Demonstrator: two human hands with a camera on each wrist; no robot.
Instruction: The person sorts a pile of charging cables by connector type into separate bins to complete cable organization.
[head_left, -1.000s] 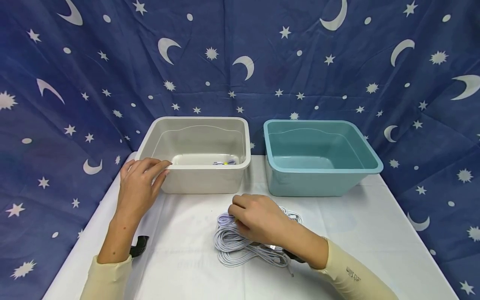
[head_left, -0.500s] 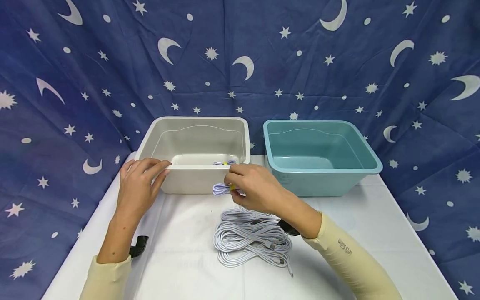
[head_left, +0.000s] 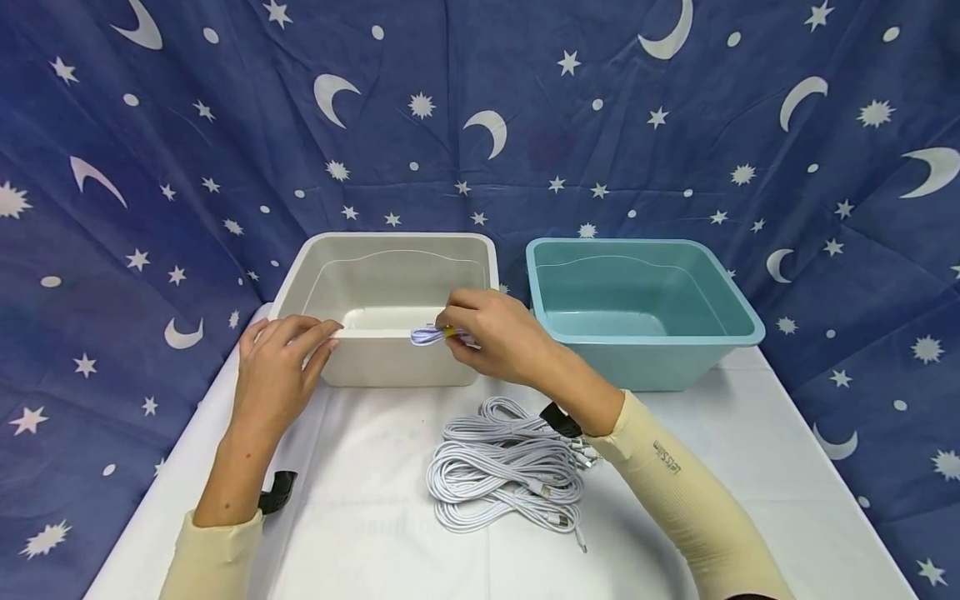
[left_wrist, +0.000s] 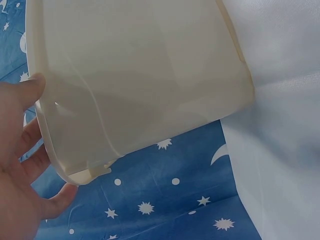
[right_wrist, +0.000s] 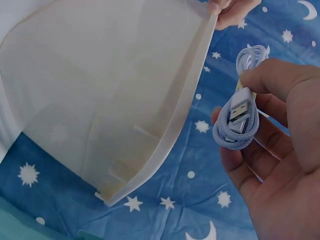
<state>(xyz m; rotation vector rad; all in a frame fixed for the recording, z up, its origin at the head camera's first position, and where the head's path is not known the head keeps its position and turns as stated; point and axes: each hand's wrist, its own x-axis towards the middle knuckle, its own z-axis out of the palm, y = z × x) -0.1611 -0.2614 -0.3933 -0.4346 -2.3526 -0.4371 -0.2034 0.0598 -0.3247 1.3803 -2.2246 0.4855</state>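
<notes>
My right hand [head_left: 498, 337] pinches a small coiled lilac-white USB cable [head_left: 427, 336], bound with a yellow band, over the front rim of the off-white bin [head_left: 390, 362]. Its metal plug and loops show between thumb and fingers in the right wrist view, where the USB cable [right_wrist: 237, 120] is beside the bin's rim. At the bin's front left corner, my left hand [head_left: 281, 367] holds the rim, thumb outside and fingers over the edge. The left wrist view shows that thumb against the wall of the bin [left_wrist: 140, 75]. Whatever lies in the bin's right front is mostly hidden behind the right hand.
To the right stands a teal bin [head_left: 622, 362]. Several long white cables [head_left: 502, 467], coiled and stacked, lie on the white-covered table [head_left: 375, 500] in front of the bins. A blue curtain [head_left: 420, 150] with moons and stars hangs behind.
My right hand has lifted the small coiled USB cable off the pile of white cables and carried it up to the off-white bin's rim. The left hand has stayed on the rim.
</notes>
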